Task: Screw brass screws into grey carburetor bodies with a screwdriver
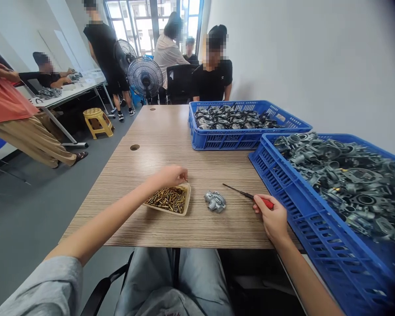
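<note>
My right hand (272, 215) is wrapped round the red handle of a screwdriver (246, 194), whose dark shaft points left across the table. Over the far edge of a pale tray (188, 197) is my left hand (175, 174), its fingers pinched together and pointing down. A small brassy bit shows at the fingertips, too small to name. Many small brass parts (167, 199) fill the tray. Between the tray and the screwdriver, a grey metal carburetor body (215, 201) lies on the wood-grain table (164, 149), touched by neither hand.
Right of me stands a blue crate (283, 171) heaped with metal castings (345, 175). Behind it another blue crate (224, 139) holds darker assemblies (233, 117). A person in black (213, 81) sits at the table's far end. A fan (145, 77) and a yellow stool (98, 123) stand left.
</note>
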A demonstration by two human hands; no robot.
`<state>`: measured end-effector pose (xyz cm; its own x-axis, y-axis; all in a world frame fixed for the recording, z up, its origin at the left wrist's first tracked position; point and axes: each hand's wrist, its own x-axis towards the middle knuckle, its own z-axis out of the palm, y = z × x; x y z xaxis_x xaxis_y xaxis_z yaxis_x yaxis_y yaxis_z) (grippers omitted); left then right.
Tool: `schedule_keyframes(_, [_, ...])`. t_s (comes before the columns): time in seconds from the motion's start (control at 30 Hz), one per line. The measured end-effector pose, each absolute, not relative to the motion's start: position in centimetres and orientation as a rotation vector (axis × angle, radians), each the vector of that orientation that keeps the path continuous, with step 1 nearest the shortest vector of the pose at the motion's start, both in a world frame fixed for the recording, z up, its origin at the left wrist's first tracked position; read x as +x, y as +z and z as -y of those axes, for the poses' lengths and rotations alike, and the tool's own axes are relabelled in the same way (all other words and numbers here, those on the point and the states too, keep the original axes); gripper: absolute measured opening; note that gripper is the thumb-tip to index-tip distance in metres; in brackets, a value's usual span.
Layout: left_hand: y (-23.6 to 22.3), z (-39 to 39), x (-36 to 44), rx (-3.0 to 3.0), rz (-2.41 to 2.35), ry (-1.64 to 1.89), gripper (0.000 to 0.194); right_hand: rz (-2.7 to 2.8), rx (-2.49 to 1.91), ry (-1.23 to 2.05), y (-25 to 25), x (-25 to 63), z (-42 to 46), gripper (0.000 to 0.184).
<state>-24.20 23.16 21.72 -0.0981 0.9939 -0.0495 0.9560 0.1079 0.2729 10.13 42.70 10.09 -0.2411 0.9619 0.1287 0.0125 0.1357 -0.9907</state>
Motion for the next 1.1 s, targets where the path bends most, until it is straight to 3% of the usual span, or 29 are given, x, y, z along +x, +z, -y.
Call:
schedule_keyframes(0.2, [20.5, -29.6, -24.3, 1.801, -2.188, -0.192, 0.023, 1.557, -0.984, 1.271, 9.7, 10.3, -42.6, 0.05])
schedule_keyframes(0.57, [17.9, -32.3, -24.7, 1.797, -2.223, -0.286, 0.018, 1.505, -0.936, 1.343, 9.0, 10.2, -43.1, 0.047])
schedule_keyframes(0.8, [19.7, -32.7, -22.8, 1.851, -2.151, -0.022, 0.014, 1.496, -0.93, 1.346, 9.2, 9.9, -43.2, 0.051])
schedule_keyframes(0.97, [21.2, -30.7, -19.1, 1.746, -1.74, 0.677, 0.028, 1.489, -0.92, 1.359, 9.5, 9.8, -43.2, 0.052])
schedule_keyframes(1.1, [21.1, -28.8, -16.0, 1.766, -1.619, 0.769, 0.02, 1.497, -0.918, 1.356, 9.6, 9.9, -43.2, 0.052])
